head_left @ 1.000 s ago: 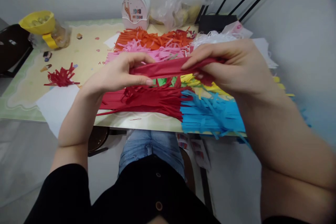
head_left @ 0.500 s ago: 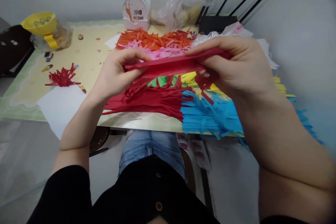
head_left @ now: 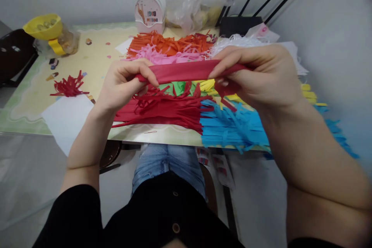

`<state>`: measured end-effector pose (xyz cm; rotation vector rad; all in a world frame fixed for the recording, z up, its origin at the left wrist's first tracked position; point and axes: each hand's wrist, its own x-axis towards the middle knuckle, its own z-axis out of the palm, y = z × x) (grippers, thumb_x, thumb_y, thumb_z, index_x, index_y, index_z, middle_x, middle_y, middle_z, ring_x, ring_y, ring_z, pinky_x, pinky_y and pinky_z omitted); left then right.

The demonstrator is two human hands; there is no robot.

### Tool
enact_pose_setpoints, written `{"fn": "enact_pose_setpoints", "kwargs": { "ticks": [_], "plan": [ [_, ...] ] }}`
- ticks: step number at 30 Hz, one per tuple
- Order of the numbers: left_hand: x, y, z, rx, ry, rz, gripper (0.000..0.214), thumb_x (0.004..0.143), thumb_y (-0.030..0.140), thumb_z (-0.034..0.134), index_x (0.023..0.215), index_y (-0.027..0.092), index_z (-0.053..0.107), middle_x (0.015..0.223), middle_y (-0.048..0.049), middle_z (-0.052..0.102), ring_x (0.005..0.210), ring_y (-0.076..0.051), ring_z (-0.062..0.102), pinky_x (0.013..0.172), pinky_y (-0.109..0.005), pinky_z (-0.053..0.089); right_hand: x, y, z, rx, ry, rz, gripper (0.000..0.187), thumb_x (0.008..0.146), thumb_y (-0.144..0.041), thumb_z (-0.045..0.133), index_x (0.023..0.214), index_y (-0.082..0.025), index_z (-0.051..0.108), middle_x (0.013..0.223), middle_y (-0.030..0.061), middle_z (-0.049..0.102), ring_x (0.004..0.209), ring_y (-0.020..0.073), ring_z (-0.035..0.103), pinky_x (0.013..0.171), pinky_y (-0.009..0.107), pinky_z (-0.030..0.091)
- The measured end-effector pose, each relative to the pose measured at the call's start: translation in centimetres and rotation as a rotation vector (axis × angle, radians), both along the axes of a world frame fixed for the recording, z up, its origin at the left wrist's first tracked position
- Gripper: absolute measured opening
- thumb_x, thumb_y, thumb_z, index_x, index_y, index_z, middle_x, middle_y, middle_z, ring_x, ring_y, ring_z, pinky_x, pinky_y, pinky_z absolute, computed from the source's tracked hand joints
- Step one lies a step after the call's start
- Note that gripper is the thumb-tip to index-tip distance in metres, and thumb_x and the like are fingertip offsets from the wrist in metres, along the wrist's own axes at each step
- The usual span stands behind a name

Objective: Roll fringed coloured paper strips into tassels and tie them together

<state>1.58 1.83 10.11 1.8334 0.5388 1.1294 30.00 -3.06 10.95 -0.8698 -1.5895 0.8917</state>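
A folded red tissue-paper strip [head_left: 183, 70] is stretched level between my two hands, above the table. My left hand [head_left: 124, 81] pinches one end between thumb and fingers. At the other end, my right hand [head_left: 261, 73] is closed on the strip, and some red fringe hangs below its fingers. Beneath lie red fringed paper [head_left: 159, 112], blue fringed paper [head_left: 232, 126] and a green fringed piece [head_left: 178, 88]. Pink fringe [head_left: 162, 55] and orange fringe [head_left: 171, 44] lie farther back.
A small red fringed tuft [head_left: 69, 86] lies beside a white sheet [head_left: 68, 118] at left. Behind stand a jar with a yellow funnel-like top [head_left: 43, 27], a round printed box [head_left: 151, 9] and a clear plastic bag [head_left: 188, 11]. Black bars [head_left: 273, 2] rise at back right.
The left end of the strip has moved slightly left and down with my left hand. The strip's broad face now turns more toward me, and my right fingers have shifted on it.
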Motion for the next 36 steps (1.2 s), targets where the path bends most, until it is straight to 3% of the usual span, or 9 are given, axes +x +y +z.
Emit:
{"fn": "enact_pose_setpoints", "kwargs": {
  "ticks": [6,10,13,16,19,22,25,31,36],
  "plan": [
    [0.2,-0.5,0.2,0.172,0.180,0.157,0.030,0.090,0.046,0.069,0.070,0.023,0.072,0.069,-0.0063,0.062,0.064,-0.017,0.057,0.054,-0.034,0.048,0.1,0.3,-0.1,0.026,-0.053,0.056,0.022,0.083,-0.017,0.061,0.077,-0.022,0.082,0.078,0.0012,0.069,0.066,0.0095,0.056,0.056,0.026,0.037],
    [1.0,-0.8,-0.3,0.281,0.245,0.425,0.038,0.090,0.049,0.072,0.066,0.024,0.057,0.062,-0.0017,0.053,0.067,-0.018,0.057,0.064,-0.035,0.054,-0.8,0.1,-0.3,0.142,-0.177,-0.137,0.017,0.084,-0.024,0.078,0.070,-0.022,0.069,0.071,-0.0019,0.063,0.065,0.0110,0.055,0.062,0.028,0.043],
    [1.3,-0.9,-0.7,0.316,0.249,0.502,0.027,0.088,0.048,0.076,0.085,0.025,0.063,0.072,-0.0017,0.059,0.074,-0.019,0.062,0.067,-0.034,0.054,-1.3,-0.1,-0.5,0.238,-0.195,-0.233,0.019,0.081,-0.019,0.083,0.096,-0.026,0.073,0.095,-0.0014,0.072,0.082,0.0144,0.065,0.077,0.029,0.053],
    [1.2,-1.1,-0.3,0.325,0.263,0.494,0.033,0.087,0.050,0.078,0.105,0.025,0.067,0.083,-0.0038,0.067,0.085,-0.022,0.067,0.074,-0.034,0.056,-1.3,-0.4,-0.4,0.231,-0.237,-0.283,0.040,0.081,-0.015,0.084,0.117,-0.028,0.075,0.118,0.0009,0.077,0.100,0.0195,0.071,0.091,0.035,0.058],
    [0.9,-1.2,0.3,0.303,0.300,0.478,0.031,0.089,0.052,0.076,0.101,0.023,0.069,0.088,-0.0049,0.072,0.090,-0.022,0.068,0.080,-0.033,0.057,-1.1,-0.4,-0.1,0.177,-0.315,-0.318,0.028,0.082,-0.015,0.083,0.108,-0.026,0.080,0.108,0.0007,0.079,0.100,0.0214,0.072,0.097,0.038,0.058],
    [0.6,-1.1,0.5,0.243,0.308,0.419,0.034,0.089,0.054,0.077,0.084,0.022,0.066,0.080,-0.0038,0.071,0.081,-0.019,0.068,0.074,-0.031,0.058,-0.9,-0.1,0.0,0.116,-0.299,-0.315,0.014,0.080,-0.017,0.085,0.091,-0.022,0.080,0.085,-0.0010,0.076,0.077,0.0164,0.068,0.078,0.033,0.057],
    [0.4,-0.7,0.2,0.152,0.252,0.325,0.040,0.087,0.059,0.078,0.083,0.022,0.062,0.075,-0.0020,0.067,0.072,-0.017,0.069,0.066,-0.029,0.058,-0.9,0.0,0.1,0.056,-0.206,-0.269,0.012,0.080,-0.023,0.087,0.080,-0.022,0.075,0.075,-0.0013,0.070,0.068,0.0136,0.062,0.062,0.028,0.051],
    [0.4,-0.6,-0.4,-0.004,0.117,0.232,0.032,0.088,0.056,0.078,0.098,0.026,0.071,0.070,-0.0001,0.067,0.058,-0.015,0.069,0.055,-0.029,0.060,-1.6,-0.4,0.0,-0.082,0.012,-0.138,0.011,0.084,-0.030,0.087,0.090,-0.028,0.078,0.067,-0.0013,0.069,0.053,0.0126,0.059,0.050,0.028,0.052],
    [0.7,-1.2,-0.1,-0.063,0.048,0.267,0.013,0.089,0.038,0.074,0.086,0.026,0.079,0.071,-0.0019,0.072,0.057,-0.016,0.068,0.053,-0.032,0.061,-1.9,-0.3,-0.6,-0.084,0.103,-0.130,0.011,0.084,-0.021,0.078,0.089,-0.029,0.083,0.071,-0.0006,0.073,0.055,0.0126,0.061,0.048,0.027,0.050]
  ]
}}
